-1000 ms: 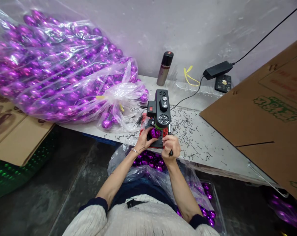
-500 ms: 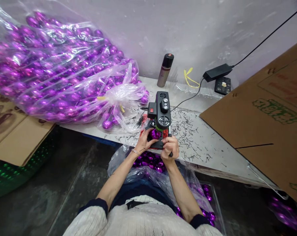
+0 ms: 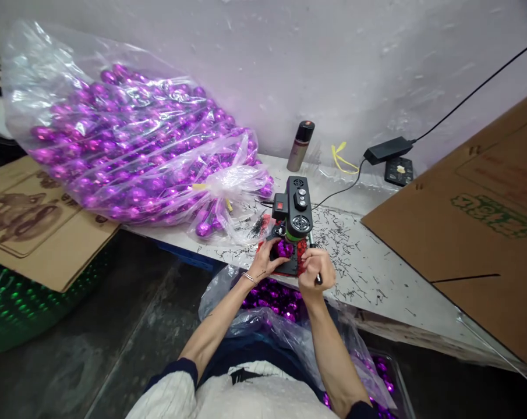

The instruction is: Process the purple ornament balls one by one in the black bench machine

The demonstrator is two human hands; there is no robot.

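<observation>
Presently, one purple faceted bauble (image 3: 285, 248) sits at the front of a black lever-operated bench machine (image 3: 299, 203), beneath the green-edged underside of its head and above the black base (image 3: 292, 267). Whether it touches the head cannot be determined from above.

Left hand (image 3: 263, 262): thumb and fingers curved around the bauble from the near left, gripping it at its sides. Right hand (image 3: 318, 269): closed in a fist around the machine's lever handle (image 3: 318, 279), whose dark end protrudes from the grip.

Handling assessment: the bauble is judged light, thin-walled and stiff, with a glossy surface likely to slip under dry fingertips. It may dent or crack if squeezed. Recommended hold is at the widest part, thumb opposite fingers, with light pressure and fingertips clear of the head.

Surroundings: similar baubles fill a tied clear plastic bag (image 3: 136, 157) on the left and an opened bag (image 3: 228, 314) below the table edge. Black clippings (image 3: 339, 250) litter the white tabletop (image 3: 389, 294).
</observation>
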